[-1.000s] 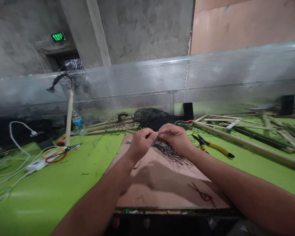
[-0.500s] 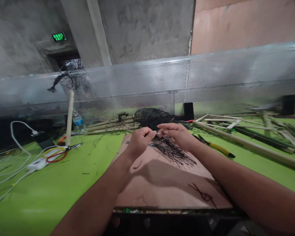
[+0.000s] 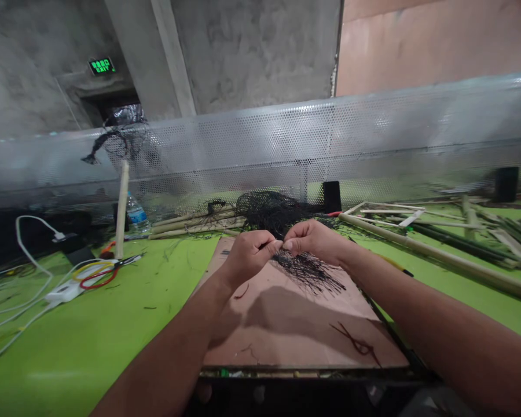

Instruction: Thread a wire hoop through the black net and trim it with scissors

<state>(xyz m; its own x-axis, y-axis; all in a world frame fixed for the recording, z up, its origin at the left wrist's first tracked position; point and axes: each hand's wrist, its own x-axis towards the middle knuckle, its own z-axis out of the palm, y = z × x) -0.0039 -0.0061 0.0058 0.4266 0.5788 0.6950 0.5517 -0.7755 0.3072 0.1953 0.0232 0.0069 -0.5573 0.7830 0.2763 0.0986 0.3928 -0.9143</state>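
My left hand (image 3: 252,252) and my right hand (image 3: 313,242) meet above a brown board (image 3: 278,341). Thumb and fingers of each are pinched together, tip against tip. Whatever sits between them is too small to make out. Black netting (image 3: 315,275) with frayed strands lies under and just in front of my right hand. Behind both hands rises a larger heap of black mesh (image 3: 271,208). Short reddish-brown strands (image 3: 360,344) rest on the board's near right part.
The table is bright green (image 3: 125,347). Bamboo poles and a light frame (image 3: 410,217) lie at right, with yellow-handled pliers (image 3: 393,263) partly behind my right arm. At left are a power strip (image 3: 67,289), cables, an upright bamboo stick (image 3: 122,211) and a water bottle (image 3: 136,214).
My right fingers have curled from stretched out into a tight pinch, and the fingertips of both hands have come together. The thin pale piece between them is now hidden.
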